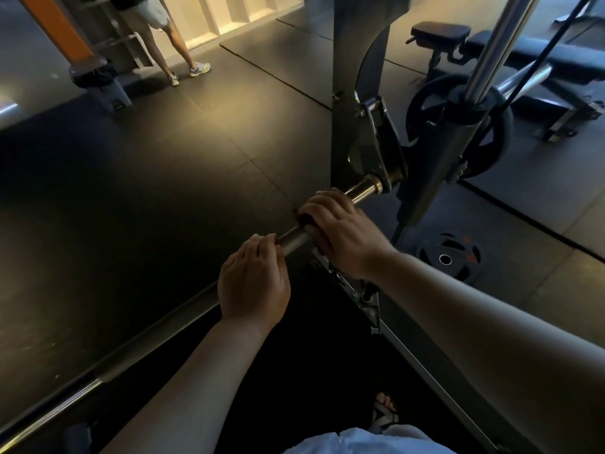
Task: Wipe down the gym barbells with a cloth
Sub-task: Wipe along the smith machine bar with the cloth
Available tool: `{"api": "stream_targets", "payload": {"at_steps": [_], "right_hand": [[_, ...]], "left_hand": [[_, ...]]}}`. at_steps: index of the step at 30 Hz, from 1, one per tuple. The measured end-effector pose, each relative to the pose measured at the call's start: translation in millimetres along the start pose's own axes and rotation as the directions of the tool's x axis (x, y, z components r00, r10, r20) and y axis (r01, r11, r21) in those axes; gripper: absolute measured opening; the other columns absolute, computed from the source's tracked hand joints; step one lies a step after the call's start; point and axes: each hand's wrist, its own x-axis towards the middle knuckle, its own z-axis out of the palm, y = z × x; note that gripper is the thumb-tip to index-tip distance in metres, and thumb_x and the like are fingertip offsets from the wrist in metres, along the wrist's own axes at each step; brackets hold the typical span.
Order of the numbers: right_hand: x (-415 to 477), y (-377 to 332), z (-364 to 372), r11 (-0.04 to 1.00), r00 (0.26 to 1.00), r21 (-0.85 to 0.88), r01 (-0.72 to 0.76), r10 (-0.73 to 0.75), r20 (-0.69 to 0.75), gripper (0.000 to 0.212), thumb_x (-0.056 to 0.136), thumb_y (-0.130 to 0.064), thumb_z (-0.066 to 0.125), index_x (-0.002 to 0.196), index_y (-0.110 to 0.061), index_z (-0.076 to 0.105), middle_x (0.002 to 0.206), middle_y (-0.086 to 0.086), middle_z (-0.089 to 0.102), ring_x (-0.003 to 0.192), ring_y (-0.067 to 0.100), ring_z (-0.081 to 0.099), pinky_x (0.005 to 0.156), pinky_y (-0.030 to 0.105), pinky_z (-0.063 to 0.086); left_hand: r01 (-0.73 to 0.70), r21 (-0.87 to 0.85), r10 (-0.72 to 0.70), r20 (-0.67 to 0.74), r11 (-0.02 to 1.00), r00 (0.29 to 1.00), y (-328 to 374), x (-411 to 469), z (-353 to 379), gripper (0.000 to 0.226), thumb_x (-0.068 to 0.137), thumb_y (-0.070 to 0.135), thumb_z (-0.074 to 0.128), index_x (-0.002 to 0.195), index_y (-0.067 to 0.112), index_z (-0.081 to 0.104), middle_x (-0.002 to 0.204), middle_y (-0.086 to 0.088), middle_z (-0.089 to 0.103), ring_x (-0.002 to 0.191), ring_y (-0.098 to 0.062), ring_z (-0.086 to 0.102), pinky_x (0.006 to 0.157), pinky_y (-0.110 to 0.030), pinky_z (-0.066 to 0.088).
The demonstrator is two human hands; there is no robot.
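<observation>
A long steel barbell [294, 238] runs from the lower left up to a rack hook [376, 152] at the centre right. My left hand [253, 280] grips the bar from above. Just beyond it, my right hand [337, 229] is wrapped round the bar with a dark cloth [306, 219] under the palm; only a small edge of the cloth shows. The bar's shiny collar [365, 188] sticks out past my right hand toward the rack.
The dark rack upright [343, 93] stands right behind the bar. A weight plate [447, 258] lies on the floor at right, another plate [458, 126] hangs on a second bar. A bench [540, 57] is at the far right. A person's legs [170, 44] stand at the upper left.
</observation>
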Motion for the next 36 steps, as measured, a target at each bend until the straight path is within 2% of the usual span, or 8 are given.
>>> {"api": "stream_targets", "payload": {"at_steps": [5, 12, 18, 23, 25, 29, 32, 36], "right_hand": [[13.0, 9.6, -5.2, 0.914, 0.898, 0.115, -0.388, 0.404, -0.177, 0.028, 0.106, -0.033, 0.042, 0.124, -0.018, 0.058, 0.134, 0.006, 0.052, 0.134, 0.026, 0.039, 0.11, 0.049, 0.04], [-4.4, -4.3, 5.0, 0.999, 0.998, 0.039, 0.035, -0.033, -0.046, 0.042, 0.105, -0.037, 0.043, 0.136, -0.014, 0.058, 0.138, 0.008, 0.057, 0.142, 0.025, 0.034, 0.125, 0.042, 0.021], [10.9, -11.2, 10.2, 0.933, 0.912, 0.144, -0.329, 0.354, -0.208, 0.035, 0.104, -0.035, 0.04, 0.124, -0.015, 0.061, 0.133, 0.009, 0.056, 0.138, 0.03, 0.039, 0.116, 0.052, 0.033], [-0.6, -20.4, 11.9, 0.996, 0.998, 0.062, 0.061, -0.058, -0.036, 0.041, 0.105, -0.04, 0.043, 0.135, -0.016, 0.059, 0.139, 0.007, 0.057, 0.143, 0.027, 0.038, 0.127, 0.042, 0.014], [0.6, 5.2, 4.8, 1.0, 0.999, 0.009, 0.016, -0.016, -0.032, 0.041, 0.106, -0.042, 0.041, 0.136, -0.02, 0.057, 0.141, 0.005, 0.054, 0.14, 0.025, 0.04, 0.125, 0.04, 0.021], [1.5, 22.4, -1.9, 0.95, 0.921, 0.052, -0.307, 0.311, -0.236, 0.034, 0.107, -0.035, 0.041, 0.132, -0.016, 0.056, 0.142, 0.007, 0.049, 0.141, 0.027, 0.037, 0.117, 0.048, 0.034], [2.9, -4.0, 12.8, 0.979, 0.946, 0.056, -0.198, 0.205, -0.251, 0.03, 0.106, -0.026, 0.044, 0.124, -0.01, 0.062, 0.134, 0.012, 0.057, 0.141, 0.032, 0.037, 0.121, 0.051, 0.028], [-3.1, 8.4, 6.2, 1.0, 0.996, 0.021, -0.002, 0.004, -0.095, 0.039, 0.107, -0.034, 0.041, 0.135, -0.013, 0.058, 0.141, 0.009, 0.055, 0.144, 0.028, 0.035, 0.124, 0.042, 0.022]], "left_hand": [[0.002, -0.004, -0.002, -0.009, 1.0, 1.0, 0.0, -0.4, 1.2, 0.053, 0.102, 0.037, 0.027, 0.138, 0.012, 0.055, 0.137, -0.009, 0.063, 0.135, -0.022, 0.054, 0.108, -0.037, 0.042], [0.027, 0.038, -0.026, -0.03, 0.999, 0.999, -0.2, -0.9, 5.8, 0.04, 0.103, 0.031, 0.04, 0.133, 0.011, 0.058, 0.13, -0.011, 0.066, 0.126, -0.025, 0.061, 0.104, -0.039, 0.046], [0.027, 0.01, -0.026, -0.025, 1.0, 0.999, 2.7, 0.7, 5.3, 0.045, 0.103, 0.033, 0.034, 0.134, 0.012, 0.057, 0.134, -0.011, 0.064, 0.131, -0.024, 0.057, 0.108, -0.041, 0.046], [0.011, 0.04, -0.01, -0.031, 0.999, 0.999, 2.7, 0.3, 6.6, 0.044, 0.1, 0.033, 0.039, 0.132, 0.01, 0.058, 0.133, -0.013, 0.065, 0.128, -0.027, 0.06, 0.106, -0.043, 0.047], [0.014, 0.031, -0.013, -0.042, 0.999, 0.999, 3.4, 0.3, 6.2, 0.044, 0.101, 0.033, 0.036, 0.133, 0.011, 0.057, 0.133, -0.012, 0.065, 0.127, -0.026, 0.06, 0.106, -0.042, 0.048], [0.044, 0.007, -0.043, -0.052, 0.999, 0.998, 8.3, 2.1, 6.5, 0.047, 0.103, 0.034, 0.031, 0.136, 0.011, 0.057, 0.135, -0.011, 0.064, 0.132, -0.025, 0.057, 0.108, -0.04, 0.043], [0.05, 0.042, -0.048, -0.051, 0.998, 0.998, 10.4, 2.2, 7.9, 0.046, 0.101, 0.033, 0.036, 0.135, 0.011, 0.057, 0.135, -0.011, 0.064, 0.131, -0.025, 0.058, 0.108, -0.039, 0.043], [0.038, 0.062, -0.035, -0.056, 0.997, 0.998, 8.6, 2.8, 8.7, 0.044, 0.101, 0.031, 0.038, 0.133, 0.01, 0.058, 0.132, -0.012, 0.066, 0.127, -0.026, 0.061, 0.105, -0.038, 0.045]]}}
